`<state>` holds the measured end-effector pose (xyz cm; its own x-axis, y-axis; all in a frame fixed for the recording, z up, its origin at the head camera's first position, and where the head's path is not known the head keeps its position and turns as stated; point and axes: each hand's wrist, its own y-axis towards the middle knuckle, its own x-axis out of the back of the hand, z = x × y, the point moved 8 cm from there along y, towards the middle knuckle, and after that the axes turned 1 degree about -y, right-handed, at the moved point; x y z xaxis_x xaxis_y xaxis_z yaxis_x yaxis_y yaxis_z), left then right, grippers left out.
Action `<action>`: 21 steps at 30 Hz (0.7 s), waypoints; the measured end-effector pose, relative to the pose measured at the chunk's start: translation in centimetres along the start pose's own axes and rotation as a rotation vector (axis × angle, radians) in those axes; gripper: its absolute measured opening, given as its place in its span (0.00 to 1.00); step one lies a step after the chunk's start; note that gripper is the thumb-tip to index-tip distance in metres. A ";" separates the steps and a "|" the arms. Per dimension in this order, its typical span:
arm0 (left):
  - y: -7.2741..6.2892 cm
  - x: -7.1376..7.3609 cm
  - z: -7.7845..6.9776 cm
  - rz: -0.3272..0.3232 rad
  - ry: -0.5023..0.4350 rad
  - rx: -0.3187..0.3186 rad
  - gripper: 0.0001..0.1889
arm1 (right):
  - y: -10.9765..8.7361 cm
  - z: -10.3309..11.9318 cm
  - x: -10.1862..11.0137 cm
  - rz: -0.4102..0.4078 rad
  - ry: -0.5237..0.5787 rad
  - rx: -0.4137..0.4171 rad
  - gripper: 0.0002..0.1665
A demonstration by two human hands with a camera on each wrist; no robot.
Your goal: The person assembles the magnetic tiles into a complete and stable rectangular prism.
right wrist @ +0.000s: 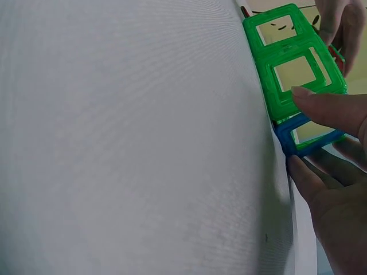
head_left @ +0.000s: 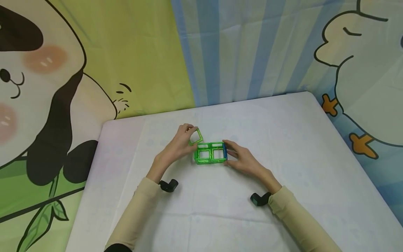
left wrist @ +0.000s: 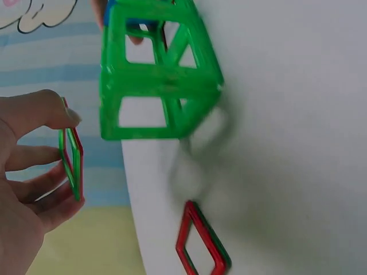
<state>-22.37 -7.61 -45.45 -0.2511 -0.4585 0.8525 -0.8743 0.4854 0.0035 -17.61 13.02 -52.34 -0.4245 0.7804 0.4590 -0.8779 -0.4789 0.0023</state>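
My left hand [head_left: 181, 141] holds a thin square magnetic tile [head_left: 200, 134] with green and red edges, just left of and behind a boxy structure of green magnetic tiles [head_left: 211, 154]. A blue tile [head_left: 225, 152] closes the structure's right end. There my right hand [head_left: 245, 159] grips it, the thumb on a green side and other fingers at the blue tile, as the right wrist view shows. In the left wrist view another tile [left wrist: 205, 232], red and green, is on the table off the structure's left end; the left hand hides it in the head view.
The white-covered table [head_left: 283, 140] reaches back to cartoon-printed curtains [head_left: 148, 63] behind and at both sides. A black wrist camera [head_left: 169, 186] sits at the left wrist, and a second one [head_left: 260, 199] at the right.
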 end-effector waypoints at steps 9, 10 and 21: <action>-0.2 -1.4 -4.3 0.088 -0.013 -0.131 0.31 | 0.1 -0.1 0.0 0.030 0.016 -0.025 0.49; -0.2 -1.6 -4.7 0.096 -0.009 -0.151 0.31 | 0.2 -0.1 0.1 0.030 0.012 -0.019 0.49; 0.4 -3.6 -7.2 0.165 -0.017 -0.257 0.28 | 0.3 0.2 0.1 0.041 0.034 0.045 0.49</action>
<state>-18.83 -0.41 -44.82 -0.3896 -0.3687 0.8440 -0.6878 0.7259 -0.0004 -17.86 12.88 -52.12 -0.4683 0.7726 0.4287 -0.8489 -0.5280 0.0242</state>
